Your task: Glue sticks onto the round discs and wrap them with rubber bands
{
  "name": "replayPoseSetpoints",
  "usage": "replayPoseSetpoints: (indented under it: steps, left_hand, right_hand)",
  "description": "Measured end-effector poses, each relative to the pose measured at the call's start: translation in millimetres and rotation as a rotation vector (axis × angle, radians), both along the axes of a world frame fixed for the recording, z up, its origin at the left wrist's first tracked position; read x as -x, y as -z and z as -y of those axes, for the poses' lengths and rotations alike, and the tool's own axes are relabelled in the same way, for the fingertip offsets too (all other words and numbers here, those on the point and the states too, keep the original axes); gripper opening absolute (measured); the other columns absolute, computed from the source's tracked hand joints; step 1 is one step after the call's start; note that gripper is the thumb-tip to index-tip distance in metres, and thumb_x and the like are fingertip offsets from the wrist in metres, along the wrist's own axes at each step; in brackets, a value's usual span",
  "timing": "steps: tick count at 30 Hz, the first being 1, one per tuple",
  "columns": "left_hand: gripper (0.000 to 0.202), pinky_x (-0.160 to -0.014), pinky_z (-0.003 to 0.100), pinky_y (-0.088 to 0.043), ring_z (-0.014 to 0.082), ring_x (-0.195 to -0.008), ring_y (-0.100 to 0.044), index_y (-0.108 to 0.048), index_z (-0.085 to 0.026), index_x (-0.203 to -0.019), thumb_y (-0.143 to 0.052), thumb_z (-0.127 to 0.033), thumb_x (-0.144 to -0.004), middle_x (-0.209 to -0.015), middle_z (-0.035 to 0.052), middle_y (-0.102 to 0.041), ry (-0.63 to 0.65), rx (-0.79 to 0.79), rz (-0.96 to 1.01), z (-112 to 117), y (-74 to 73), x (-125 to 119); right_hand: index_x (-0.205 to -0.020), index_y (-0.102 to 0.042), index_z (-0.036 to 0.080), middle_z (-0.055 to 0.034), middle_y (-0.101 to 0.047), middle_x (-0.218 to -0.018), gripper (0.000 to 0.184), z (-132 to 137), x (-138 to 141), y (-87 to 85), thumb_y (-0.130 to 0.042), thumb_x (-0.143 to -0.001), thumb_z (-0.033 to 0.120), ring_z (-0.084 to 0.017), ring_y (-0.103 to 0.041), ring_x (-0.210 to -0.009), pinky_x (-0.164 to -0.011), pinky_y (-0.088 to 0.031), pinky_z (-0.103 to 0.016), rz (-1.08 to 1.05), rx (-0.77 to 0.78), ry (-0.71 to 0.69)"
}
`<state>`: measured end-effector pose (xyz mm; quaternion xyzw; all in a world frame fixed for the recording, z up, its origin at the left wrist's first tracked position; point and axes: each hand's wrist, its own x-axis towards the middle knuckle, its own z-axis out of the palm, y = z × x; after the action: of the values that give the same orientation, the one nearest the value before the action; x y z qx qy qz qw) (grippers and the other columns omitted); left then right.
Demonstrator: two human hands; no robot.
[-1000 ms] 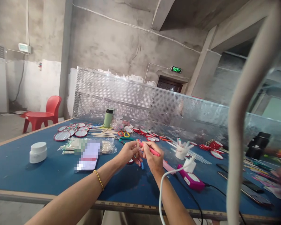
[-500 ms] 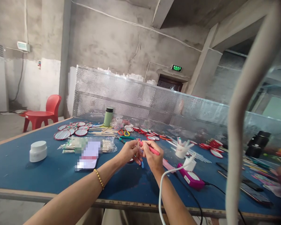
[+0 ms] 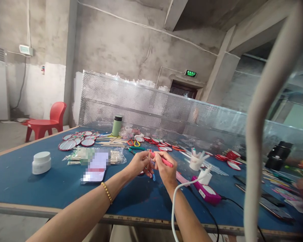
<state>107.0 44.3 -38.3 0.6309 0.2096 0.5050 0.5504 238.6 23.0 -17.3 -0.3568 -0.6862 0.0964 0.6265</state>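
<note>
Our right hand [image 3: 168,169] has its fingers clamped round the red pen [image 3: 168,163]; the pen's long axis slopes from its far end, down and right across that hand; its upper end meets our left fingers [image 3: 144,158], so both hands crowd it above the worktop [image 3: 73,198]; our left hand [image 3: 137,165] seems pinched on a small piece [image 3: 154,177], mostly hidden, its blue end hanging between the hands; both forearms angle inward, wrists lifted.
</note>
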Motion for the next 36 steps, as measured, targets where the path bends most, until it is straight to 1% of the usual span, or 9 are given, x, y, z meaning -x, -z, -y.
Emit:
replayPoseSetpoints:
  steps: [3, 8, 12, 19, 22, 27, 32, 36]
  left_hand:
    - [0.029, -0.042, 0.025, -0.054, 0.0159, -0.049, -0.065, -0.053, -0.016, -0.088, -0.062, -0.042, -0.078, -0.065, 0.0012, -0.064, 0.002, -0.005, 0.004, 0.4, 0.6, 0.0]
    - [0.029, -0.042, 0.024, -0.054, 0.0158, -0.049, -0.066, -0.053, -0.016, -0.087, -0.062, -0.043, -0.079, -0.065, 0.0012, -0.064, -0.008, -0.012, 0.007, 1.8, 0.1, 0.4]
    - [0.029, -0.041, 0.024, -0.053, 0.0163, -0.049, -0.066, -0.054, -0.016, -0.088, -0.062, -0.043, -0.079, -0.064, 0.0011, -0.064, -0.011, -0.008, 0.000, 2.0, -0.4, -0.6]
    - [0.027, -0.041, 0.025, -0.054, 0.0163, -0.049, -0.066, -0.053, -0.016, -0.086, -0.062, -0.040, -0.079, -0.065, 0.0008, -0.063, -0.008, -0.007, 0.001, -1.6, 2.5, -1.9]
    - [0.026, -0.041, 0.024, -0.053, 0.0166, -0.049, -0.066, -0.052, -0.016, -0.088, -0.061, -0.039, -0.079, -0.064, 0.0010, -0.064, -0.006, -0.004, 0.003, -1.8, 2.4, -2.0]
    - [0.025, -0.042, 0.025, -0.053, 0.0167, -0.049, -0.066, -0.053, -0.016, -0.091, -0.059, -0.038, -0.080, -0.063, 0.0014, -0.065, -0.009, 0.004, -0.003, 0.4, 0.5, -2.8]
    - [0.023, -0.042, 0.024, -0.054, 0.0165, -0.050, -0.066, -0.051, -0.016, -0.087, -0.059, -0.037, -0.079, -0.064, 0.0012, -0.064, -0.011, 0.000, 0.001, 0.5, 0.4, -3.1]
    - [0.025, -0.041, 0.024, -0.053, 0.0164, -0.049, -0.066, -0.052, -0.016, -0.088, -0.060, -0.038, -0.079, -0.064, 0.0013, -0.065, -0.010, -0.002, 0.003, 0.5, 0.5, -2.6]
  right_hand:
    - [-0.076, -0.064, 0.018, 0.0014, -0.062, -0.057, 0.020, 0.5, 0.5, -0.4, -0.058, -0.088, 0.034, -0.010, -0.052, -0.041, -0.044, -0.043, -0.022, 0.015, -0.001, -0.003]
    - [-0.074, -0.064, 0.019, -0.0002, -0.064, -0.061, 0.022, 1.9, -0.1, -1.2, -0.057, -0.088, 0.035, -0.011, -0.054, -0.044, -0.046, -0.044, -0.023, 0.041, -0.018, 0.020]
    - [-0.073, -0.063, 0.020, 0.0018, -0.061, -0.056, 0.022, 3.3, -1.3, -2.2, -0.057, -0.088, 0.035, -0.011, -0.052, -0.041, -0.046, -0.043, -0.023, 0.038, -0.027, 0.032]
    - [-0.074, -0.064, 0.019, -0.0012, -0.066, -0.063, 0.021, 0.5, -2.5, -0.4, -0.057, -0.089, 0.033, -0.014, -0.059, -0.050, -0.050, -0.045, -0.024, 0.076, -0.042, 0.046]
    - [-0.072, -0.063, 0.019, -0.0011, -0.065, -0.062, 0.022, 1.4, -2.6, -1.2, -0.057, -0.088, 0.033, -0.013, -0.058, -0.049, -0.050, -0.044, -0.024, 0.063, -0.035, 0.048]
    - [-0.071, -0.062, 0.020, 0.0010, -0.063, -0.058, 0.022, 4.8, -2.3, -4.1, -0.057, -0.088, 0.033, -0.011, -0.053, -0.044, -0.048, -0.043, -0.023, 0.030, -0.025, 0.047]
    - [-0.071, -0.061, 0.019, 0.0000, -0.063, -0.060, 0.022, 4.2, -2.2, -3.6, -0.057, -0.088, 0.032, -0.012, -0.056, -0.048, -0.051, -0.044, -0.024, 0.071, -0.040, 0.055]
    - [-0.071, -0.062, 0.019, 0.0005, -0.062, -0.059, 0.022, 3.8, -3.3, -2.8, -0.057, -0.088, 0.031, -0.012, -0.055, -0.048, -0.051, -0.044, -0.024, 0.066, -0.034, 0.058]
